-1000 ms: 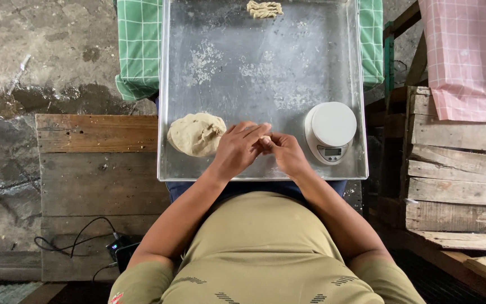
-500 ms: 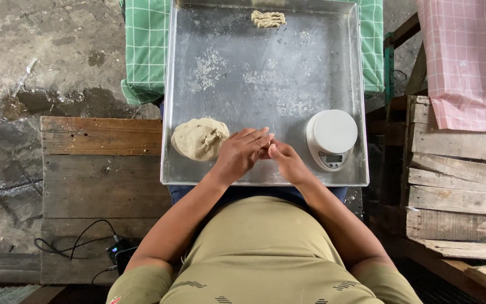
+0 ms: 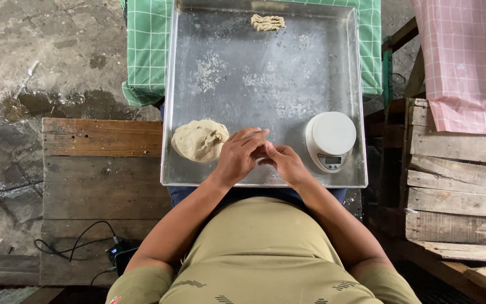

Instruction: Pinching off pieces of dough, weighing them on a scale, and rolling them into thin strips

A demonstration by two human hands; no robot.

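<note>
Metal tray holds your work: near its front edge your left hand and right hand meet with curled fingers, hiding whatever they pinch; dough lump lies just left of them.

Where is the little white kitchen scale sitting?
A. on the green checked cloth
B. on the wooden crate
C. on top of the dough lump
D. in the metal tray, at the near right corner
D: the white scale stands inside the metal tray, right of the person's hands.
</note>
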